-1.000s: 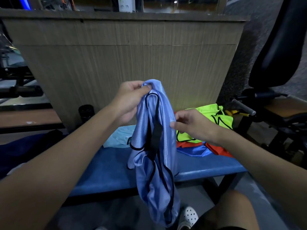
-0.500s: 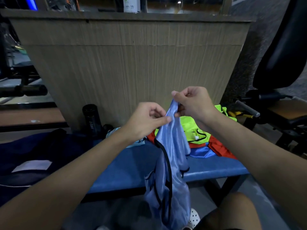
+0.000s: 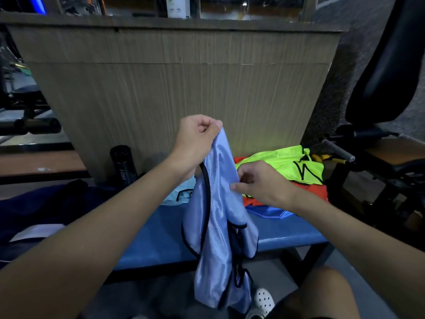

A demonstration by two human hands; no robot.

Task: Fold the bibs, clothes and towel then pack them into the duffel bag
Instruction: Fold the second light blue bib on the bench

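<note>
The left hand (image 3: 197, 137) pinches the top of the blue bib (image 3: 218, 226); the right hand (image 3: 262, 183) apparently pinches its edge lower. The bib hangs before the table (image 3: 287, 229).

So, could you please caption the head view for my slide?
Left hand and right hand pinch a light-blue bib above the blue bench; a neon-yellow bib lies behind.

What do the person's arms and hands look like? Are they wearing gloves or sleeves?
No gloves and no sleeves in view. The left hand and right hand are bare, and both forearms are bare to the picture's edge. No watch, bracelet or ring shows.
</note>
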